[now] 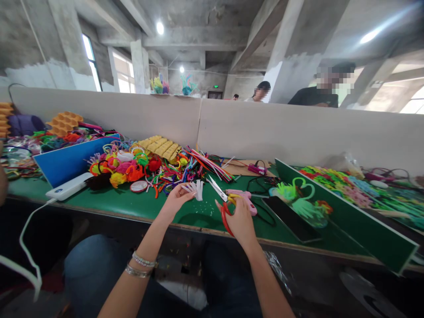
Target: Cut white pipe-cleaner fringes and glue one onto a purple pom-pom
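My left hand (179, 195) is closed on a small bundle of white fuzzy strips (199, 190), which fan out from the fingertips above the green tabletop. In my right hand (241, 219) are scissors (227, 199) with red and yellow handles. Their blades point up and left toward the white bundle, a short gap away from it. Small white bits (209, 209) lie on the table between the hands. Just behind my right hand rests a pink glue gun (251, 203), partly hidden by the fingers.
A black phone (291, 219) and green swan-like figures (306, 204) lie at the right, beside a green divider (344, 216). Colourful fuzzy pieces (126, 165) and stems (212, 164) fill the back. At left are a white power bank (69, 186) and a blue divider (68, 162).
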The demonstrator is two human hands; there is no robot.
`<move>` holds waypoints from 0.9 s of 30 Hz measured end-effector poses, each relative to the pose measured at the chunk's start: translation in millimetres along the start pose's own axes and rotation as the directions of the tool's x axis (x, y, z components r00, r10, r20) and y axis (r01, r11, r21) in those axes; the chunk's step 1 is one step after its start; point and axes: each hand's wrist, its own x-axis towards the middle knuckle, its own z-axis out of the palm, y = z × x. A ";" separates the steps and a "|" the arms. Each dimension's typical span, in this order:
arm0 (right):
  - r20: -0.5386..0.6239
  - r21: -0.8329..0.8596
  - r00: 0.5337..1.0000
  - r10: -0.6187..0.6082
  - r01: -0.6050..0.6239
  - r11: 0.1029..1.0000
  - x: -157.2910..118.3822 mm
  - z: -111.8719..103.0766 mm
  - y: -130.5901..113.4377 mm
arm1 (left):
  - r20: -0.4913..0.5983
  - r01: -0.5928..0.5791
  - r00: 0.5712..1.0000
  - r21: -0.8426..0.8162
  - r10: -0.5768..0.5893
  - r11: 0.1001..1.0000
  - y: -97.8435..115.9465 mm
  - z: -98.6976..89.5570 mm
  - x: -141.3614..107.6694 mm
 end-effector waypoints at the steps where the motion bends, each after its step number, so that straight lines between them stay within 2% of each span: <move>1: 0.038 0.066 0.998 0.047 -0.050 0.997 -0.3 -0.7 -2.0 | -0.005 -0.008 1.000 0.014 0.008 1.000 0.1 0.6 0.0; 5: 0.240 0.311 0.953 0.186 -0.257 0.915 -4.0 0.3 -9.4 | 0.016 -0.010 1.000 0.089 0.009 0.996 1.5 3.5 -2.4; 8: 0.312 0.476 0.935 0.168 -0.306 0.824 -7.9 4.6 -15.4 | 0.109 0.032 0.993 0.132 -0.046 0.991 3.2 4.8 -6.4; 11: 0.326 0.585 0.938 0.121 -0.300 0.753 -10.8 6.6 -22.1 | 0.231 0.104 0.962 0.180 -0.145 0.978 4.5 5.3 -10.9; 16: 0.317 0.575 0.943 0.105 -0.279 0.769 -13.2 1.1 -29.9 | 0.332 0.186 0.903 0.265 -0.271 0.946 1.5 6.9 -14.1; 20: 0.312 0.555 0.947 0.082 -0.252 0.792 -13.8 1.0 -31.2 | 0.337 0.208 0.892 0.286 -0.301 0.935 0.2 9.4 -14.7; 27: 0.236 0.552 0.969 0.066 -0.190 0.812 -14.3 4.4 -32.1 | 0.385 0.187 0.875 0.289 -0.293 0.939 -0.3 10.7 -16.1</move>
